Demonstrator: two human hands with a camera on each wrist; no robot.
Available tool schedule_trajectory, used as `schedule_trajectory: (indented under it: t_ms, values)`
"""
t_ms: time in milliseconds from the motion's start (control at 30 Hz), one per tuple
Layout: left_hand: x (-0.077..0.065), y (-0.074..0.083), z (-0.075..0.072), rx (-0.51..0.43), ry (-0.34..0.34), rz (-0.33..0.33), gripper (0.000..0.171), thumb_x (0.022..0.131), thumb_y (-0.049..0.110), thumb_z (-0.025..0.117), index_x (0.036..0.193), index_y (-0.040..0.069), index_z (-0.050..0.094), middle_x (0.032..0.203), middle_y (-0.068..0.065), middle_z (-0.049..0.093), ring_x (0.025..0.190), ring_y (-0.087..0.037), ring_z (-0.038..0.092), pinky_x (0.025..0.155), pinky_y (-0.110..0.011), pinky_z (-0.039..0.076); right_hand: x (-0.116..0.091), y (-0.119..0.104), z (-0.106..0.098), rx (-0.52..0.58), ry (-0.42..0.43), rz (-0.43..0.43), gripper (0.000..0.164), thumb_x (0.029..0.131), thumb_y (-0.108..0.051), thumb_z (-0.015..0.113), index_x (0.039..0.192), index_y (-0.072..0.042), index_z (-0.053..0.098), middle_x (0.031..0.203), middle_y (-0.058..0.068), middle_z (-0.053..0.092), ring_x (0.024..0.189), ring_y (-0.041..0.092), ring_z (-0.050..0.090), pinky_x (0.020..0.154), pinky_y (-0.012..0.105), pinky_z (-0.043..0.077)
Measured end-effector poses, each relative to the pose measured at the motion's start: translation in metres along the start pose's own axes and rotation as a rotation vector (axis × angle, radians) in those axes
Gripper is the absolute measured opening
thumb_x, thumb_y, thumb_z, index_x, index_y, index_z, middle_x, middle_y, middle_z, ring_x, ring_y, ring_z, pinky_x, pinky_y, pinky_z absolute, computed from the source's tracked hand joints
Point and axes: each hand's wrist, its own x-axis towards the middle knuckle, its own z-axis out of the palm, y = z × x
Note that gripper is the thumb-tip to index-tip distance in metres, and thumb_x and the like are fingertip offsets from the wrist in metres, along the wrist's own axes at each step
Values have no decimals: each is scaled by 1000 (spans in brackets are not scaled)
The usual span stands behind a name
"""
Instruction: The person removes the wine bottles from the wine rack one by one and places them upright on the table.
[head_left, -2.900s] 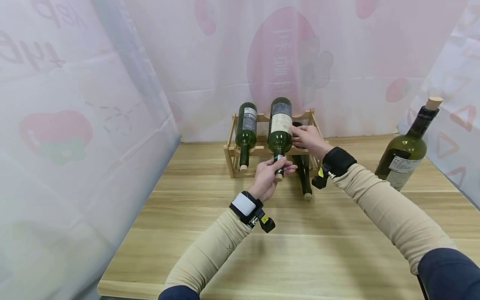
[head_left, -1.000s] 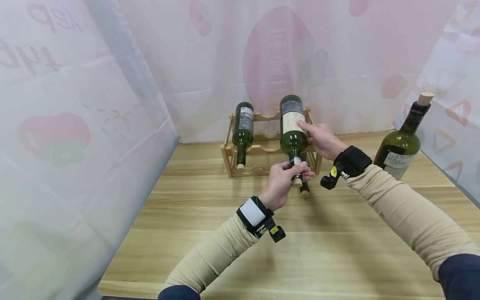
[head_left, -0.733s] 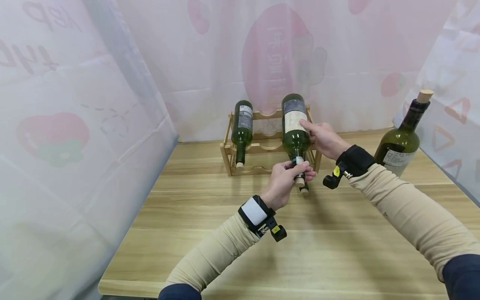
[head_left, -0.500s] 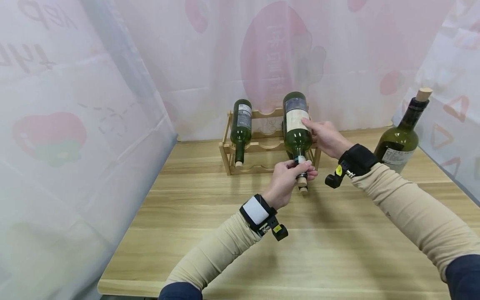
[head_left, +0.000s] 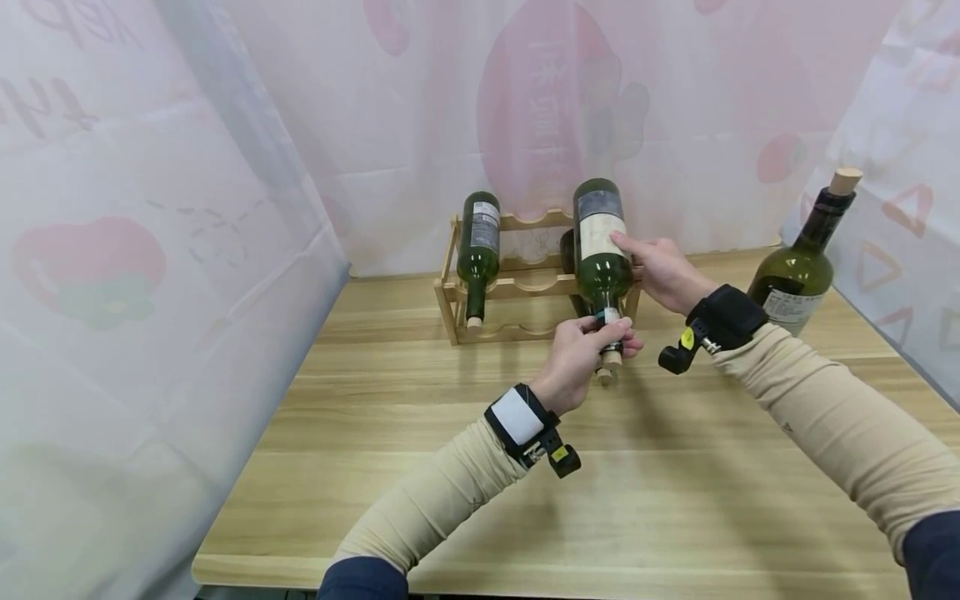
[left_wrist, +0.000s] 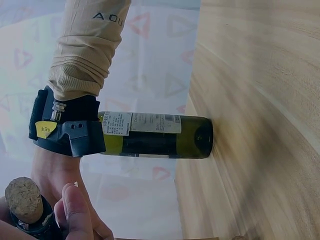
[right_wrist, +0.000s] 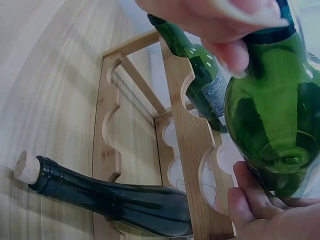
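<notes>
A green wine bottle (head_left: pixel 600 237) with a cream and grey label slants neck-forward over the right end of the wooden wine rack (head_left: pixel 528 287). My left hand (head_left: pixel 566 365) pinches its corked neck between thumb and fingers. My right hand (head_left: pixel 669 273) grips the body from the right, thumb on the label. Whether the bottle rests on the top rail cannot be told. Beneath it, a dark corked wine bottle (right_wrist: pixel 110 197) lies in the lower tier, mostly hidden in the head view. Another green wine bottle (head_left: pixel 480 242) lies in the upper left cradle.
At the right of the wooden table (head_left: pixel 420 408), a corked wine bottle (head_left: pixel 795 283) stands upright behind my right forearm. Its base meets the tabletop in the left wrist view. Printed curtains (head_left: pixel 405 150) hang behind the rack and along both sides.
Both hands have carried the cream-labelled bottle rightward, from over the rack's middle to over its right end. Their grips look the same. The head view has shifted slightly.
</notes>
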Motion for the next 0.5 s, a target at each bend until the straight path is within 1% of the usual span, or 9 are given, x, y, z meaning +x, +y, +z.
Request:
schedule_trajectory:
  t_ms: [133,167,267,367,433,500]
  values:
    - [-1,1,2,12,-16,-5,16,93,12,63,101,-1,65,84,-8,67,74,-12,69,78,-28,59,-2,-1,-2,-13,-2,6,58,95,-42,57,130,4,49,105,-1,58,91,11,64,84,23,51]
    - [-1,1,2,15,-19,-5,16,93,12,63,101,-2,65,85,-9,67,74,-12,69,78,-27,59,-2,-1,-3,-13,-2,7,55,95,-42,57,127,2,51,105,-1,58,91,12,63,84,23,51]
    - [-1,2,4,21,-19,-5,19,93,13,64,103,-3,65,92,-17,69,74,-12,69,78,-27,59,-3,-2,-5,3,3,5,43,95,-41,57,114,-3,58,104,-1,59,91,12,63,84,24,51]
    - [-1,2,6,28,-17,-1,20,93,13,64,104,-4,65,101,-24,69,74,-11,69,78,-27,59,-4,-2,-7,16,6,-2,33,95,-40,58,104,-8,61,100,-2,61,90,12,63,82,24,51]
    - [-1,1,7,31,-18,-2,20,93,13,64,104,-4,66,107,-29,67,74,-11,69,76,-26,59,-4,-1,-8,22,8,-2,32,95,-40,58,102,-8,60,98,-3,62,89,12,63,82,25,51]
    - [-1,1,8,32,-22,-4,17,93,13,64,101,-2,66,110,-31,65,74,-11,69,75,-25,59,-5,-1,-9,17,6,-1,34,95,-40,58,104,-8,58,97,-4,63,89,11,63,82,24,51]
